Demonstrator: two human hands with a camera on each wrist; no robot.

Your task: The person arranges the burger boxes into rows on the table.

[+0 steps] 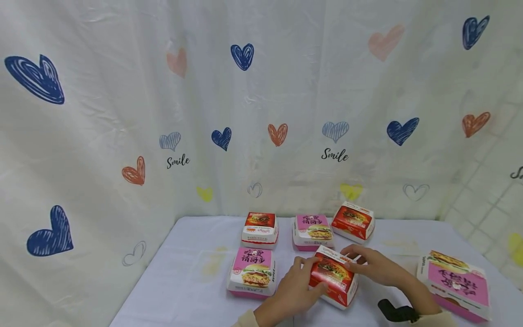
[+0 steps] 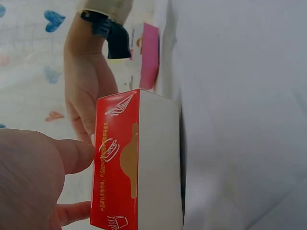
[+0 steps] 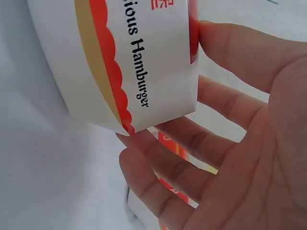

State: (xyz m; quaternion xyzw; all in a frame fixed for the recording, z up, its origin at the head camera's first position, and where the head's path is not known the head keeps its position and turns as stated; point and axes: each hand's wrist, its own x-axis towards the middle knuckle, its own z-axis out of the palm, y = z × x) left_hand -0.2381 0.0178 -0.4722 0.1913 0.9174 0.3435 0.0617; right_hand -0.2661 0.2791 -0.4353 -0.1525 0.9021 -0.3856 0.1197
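Observation:
A red and white hamburger box sits on the white cloth in front, angled, its lid closed with a burger picture on top. My left hand holds it from the left, thumb on the near side and fingers at the far left edge. From the right, my right hand grips the far right corner, with the thumb at the top edge. In the right wrist view, fingers reach beneath the white side of the box lettered "Hamburger". The left wrist view shows the box's red front with a tan tab.
Left of the hands is a pink burger box, with a red one behind it. Farther back stand another pink box and a red box. A larger pink box lies at right. A heart-print curtain hangs behind.

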